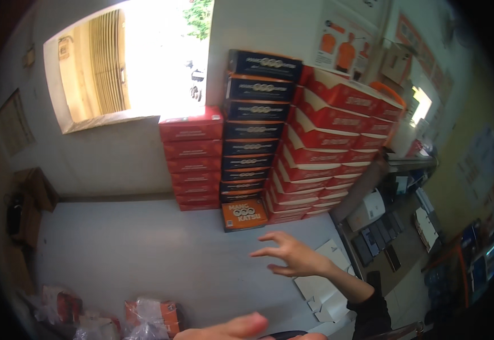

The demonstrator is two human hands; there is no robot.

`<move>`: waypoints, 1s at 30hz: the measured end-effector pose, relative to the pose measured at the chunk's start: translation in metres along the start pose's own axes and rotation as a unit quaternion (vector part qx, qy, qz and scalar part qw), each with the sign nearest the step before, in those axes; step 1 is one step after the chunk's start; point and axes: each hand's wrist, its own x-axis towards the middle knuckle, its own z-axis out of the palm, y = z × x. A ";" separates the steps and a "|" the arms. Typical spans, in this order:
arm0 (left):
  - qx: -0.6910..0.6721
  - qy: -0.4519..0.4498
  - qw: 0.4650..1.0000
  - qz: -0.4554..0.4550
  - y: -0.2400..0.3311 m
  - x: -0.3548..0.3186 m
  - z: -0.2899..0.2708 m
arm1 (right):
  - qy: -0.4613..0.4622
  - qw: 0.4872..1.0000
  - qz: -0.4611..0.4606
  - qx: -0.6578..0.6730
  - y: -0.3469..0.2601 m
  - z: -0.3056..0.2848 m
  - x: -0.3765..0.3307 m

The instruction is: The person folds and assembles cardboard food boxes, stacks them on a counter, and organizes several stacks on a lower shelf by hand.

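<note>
Orange box at foot of dark stack. Right hand near box, fingers spread, empty; left hand, farther from box, grip unclear. Hard bump on box could topple stack.

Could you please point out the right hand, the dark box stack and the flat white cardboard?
Right hand (295, 255), head view: its middle.
Dark box stack (252, 130), head view: middle box's front.
Flat white cardboard (323, 293), head view: lower part.

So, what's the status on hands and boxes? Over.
Right hand open, empty, near orange box. Left hand cut off by lower edge, grip unclear. Orange box before dark box stack. White cardboard partly behind right forearm.
</note>
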 end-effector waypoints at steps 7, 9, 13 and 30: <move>-0.196 0.007 0.980 -0.031 -0.012 -0.006 0.083 | 0.113 0.990 0.084 -0.030 0.020 -0.119 -0.073; -0.113 -0.111 0.987 0.015 -0.043 0.007 0.066 | 0.202 0.973 0.044 -0.102 0.029 -0.161 -0.072; 0.153 0.292 0.937 -0.119 -0.220 0.017 0.035 | 0.335 0.893 0.009 -0.301 0.103 -0.245 -0.048; 0.200 0.469 0.805 -0.302 -0.566 -0.106 -0.110 | 0.280 0.896 -0.084 -0.335 0.192 -0.324 -0.014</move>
